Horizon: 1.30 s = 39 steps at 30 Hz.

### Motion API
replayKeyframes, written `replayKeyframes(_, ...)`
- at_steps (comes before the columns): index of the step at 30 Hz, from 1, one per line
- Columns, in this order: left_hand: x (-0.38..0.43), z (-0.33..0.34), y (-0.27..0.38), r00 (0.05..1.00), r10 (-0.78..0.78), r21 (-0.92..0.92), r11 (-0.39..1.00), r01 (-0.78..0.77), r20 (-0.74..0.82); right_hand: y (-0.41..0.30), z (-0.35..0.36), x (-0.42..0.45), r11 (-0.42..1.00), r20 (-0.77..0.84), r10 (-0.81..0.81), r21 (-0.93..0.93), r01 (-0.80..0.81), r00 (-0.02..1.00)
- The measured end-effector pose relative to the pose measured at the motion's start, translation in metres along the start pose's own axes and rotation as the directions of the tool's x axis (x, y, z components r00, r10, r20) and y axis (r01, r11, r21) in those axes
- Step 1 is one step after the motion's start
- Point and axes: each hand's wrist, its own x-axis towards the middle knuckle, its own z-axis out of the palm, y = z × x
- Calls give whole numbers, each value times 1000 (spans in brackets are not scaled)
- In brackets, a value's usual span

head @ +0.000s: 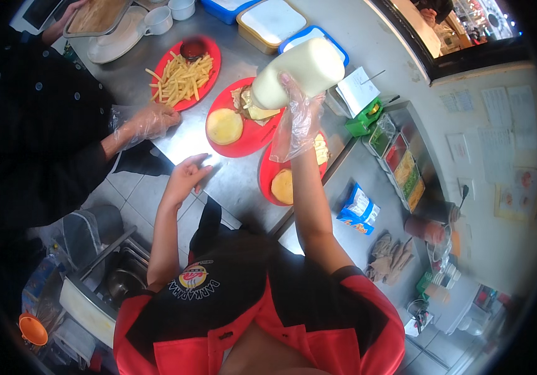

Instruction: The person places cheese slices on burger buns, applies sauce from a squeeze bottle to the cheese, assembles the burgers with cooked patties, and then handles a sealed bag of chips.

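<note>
My gloved right hand (300, 110) grips a large squeeze bottle of pale sauce (303, 70), tipped nozzle-down over an open burger (259, 110). That burger lies on a red oval plate (245, 147), with its bun top (224, 126) set beside it. Bare and empty, my left hand (188, 179) hovers by the counter's front edge with its fingers apart. Partly behind my right forearm is a second red plate (266, 176), bearing a bun half (282, 186) and a sauce-topped half (321, 149). The bottle's tip is hidden from view.
A co-worker's gloved hand (151, 123) touches a red plate of fries (181, 77) with a dip cup (193, 48). Lidded tubs (273, 21) line the back. To the right are a green ticket holder (366, 117), topping trays (404, 173), a blue packet (360, 211) and a cloth (390, 258).
</note>
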Motion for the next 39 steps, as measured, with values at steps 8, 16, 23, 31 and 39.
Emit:
replayKeyframes(8,0,0,-5,1000,-17,11,1000,17,-14,-16,-22,12,999,-55,-13,-33,11,998)
replayKeyframes(16,0,5,-5,1000,-5,55,998,5,-6,0,-24,-15,996,-129,68,66,-60,989)
replayKeyframes(23,-6,9,-6,998,-37,82,996,40,-41,-20,-98,1,777,-109,217,621,-104,970)
replayKeyframes(31,-4,42,-13,992,11,136,990,-28,126,-30,-178,-60,996,-349,-61,42,80,935)
replayKeyframes(39,3,73,-18,970,26,298,949,-100,243,-66,-245,-83,-557,208,423,827,72,882)
